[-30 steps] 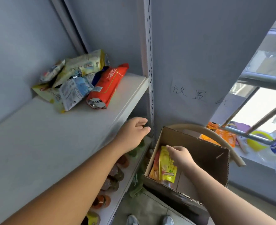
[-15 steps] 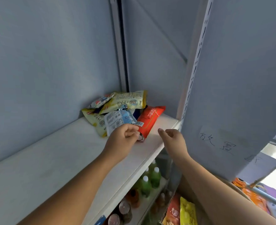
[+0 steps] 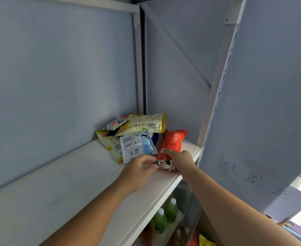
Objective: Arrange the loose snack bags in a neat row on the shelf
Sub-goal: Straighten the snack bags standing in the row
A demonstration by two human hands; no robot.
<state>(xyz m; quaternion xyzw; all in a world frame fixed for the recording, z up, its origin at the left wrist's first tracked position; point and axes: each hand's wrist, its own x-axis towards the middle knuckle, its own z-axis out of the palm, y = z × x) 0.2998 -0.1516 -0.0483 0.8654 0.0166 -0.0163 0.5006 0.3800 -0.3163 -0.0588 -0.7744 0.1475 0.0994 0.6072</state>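
Head view. Red snack bag (image 3: 172,141): on shelf (image 3: 75,183), right flank of bag pile (image 3: 133,135), long axis front-to-back. Right hand (image 3: 180,161) — grip curled over its near end. Left hand (image 3: 137,170) just beside that end — grip blurred, cannot tell.

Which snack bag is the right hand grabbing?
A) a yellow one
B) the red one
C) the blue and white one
B: the right hand curls round the near end of the red bag, with its thumb lying on top of it.
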